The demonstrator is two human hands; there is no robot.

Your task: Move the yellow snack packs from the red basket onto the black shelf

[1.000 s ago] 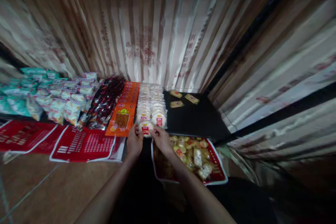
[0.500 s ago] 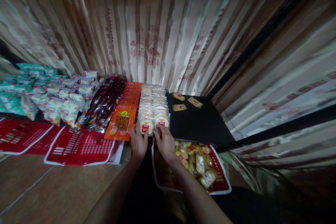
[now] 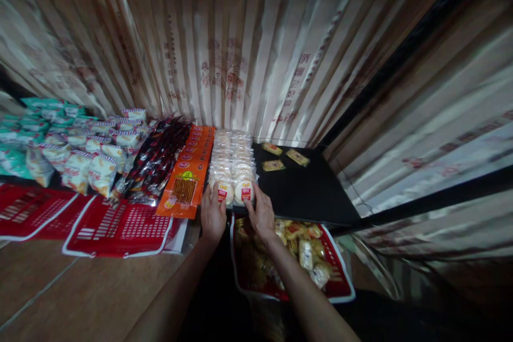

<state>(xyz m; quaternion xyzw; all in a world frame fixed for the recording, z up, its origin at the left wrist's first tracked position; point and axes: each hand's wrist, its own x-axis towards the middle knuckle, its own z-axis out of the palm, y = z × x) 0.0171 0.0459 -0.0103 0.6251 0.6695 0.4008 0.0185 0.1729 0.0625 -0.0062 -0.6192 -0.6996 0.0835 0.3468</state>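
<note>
Two side-by-side rows of clear-wrapped rice crackers (image 3: 232, 157) run back across the black shelf (image 3: 304, 189). At the front of the left row, my left hand (image 3: 214, 214) has its thumb and fingers closed on the edge of a rice cracker packet (image 3: 223, 192). My right hand (image 3: 261, 215) grips the right edge of the front rice cracker packet (image 3: 243, 191) in the other row, thumb on its face. Both packets show red and yellow labels. An orange snack packet (image 3: 187, 173) lies flat just left of the rows.
Small yellow packets (image 3: 273, 165) lie on the shelf's right part. Below its edge, a red basket (image 3: 340, 272) holds several yellow packets. Leftward are dark red packets (image 3: 156, 160), white snack bags (image 3: 100, 171), green bags (image 3: 16, 157) and more red baskets (image 3: 132, 224). A curtain (image 3: 248, 37) hangs behind.
My right hand has shifted slightly right, to the outer edge of the right row. The front packet there now shows its whole label. My left hand stays at the left row.
</note>
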